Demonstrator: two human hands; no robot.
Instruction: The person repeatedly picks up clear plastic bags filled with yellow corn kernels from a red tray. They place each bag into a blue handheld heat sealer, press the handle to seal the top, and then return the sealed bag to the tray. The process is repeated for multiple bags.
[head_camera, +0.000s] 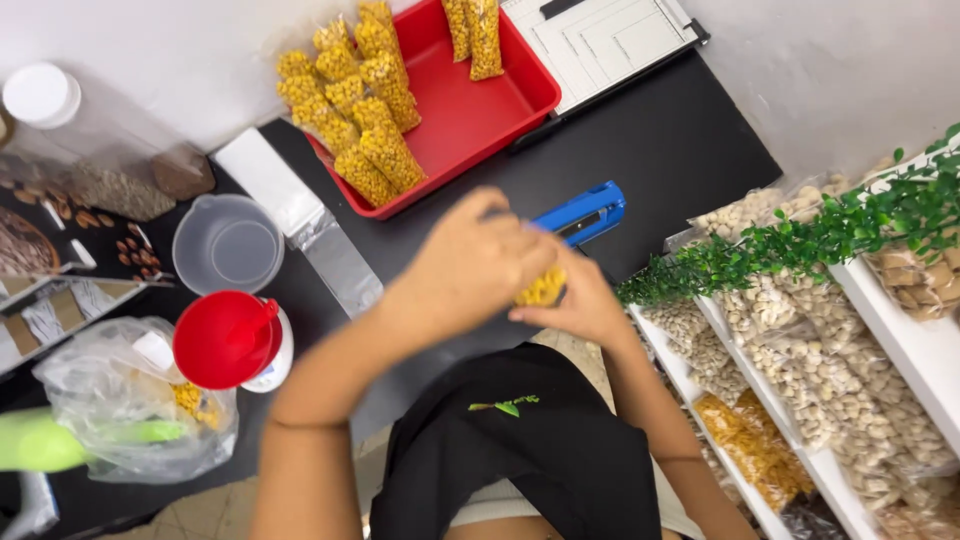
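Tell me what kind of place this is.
Probably a small snack-packing station: a red tray piled with filled yellow snack bags, a blue heat sealer on the black table, and shelves of bagged nuts.

A plain white wall (180, 60) runs behind a matte black worktop (680, 150), which takes even, soft light with only faint shadows. To the right stand stepped white shelves (905, 340), and a garland of small green artificial leaves (800, 240) is strung along their upper edge. Below the worktop's near edge, a patch of pale beige tiled floor (205, 515) shows.
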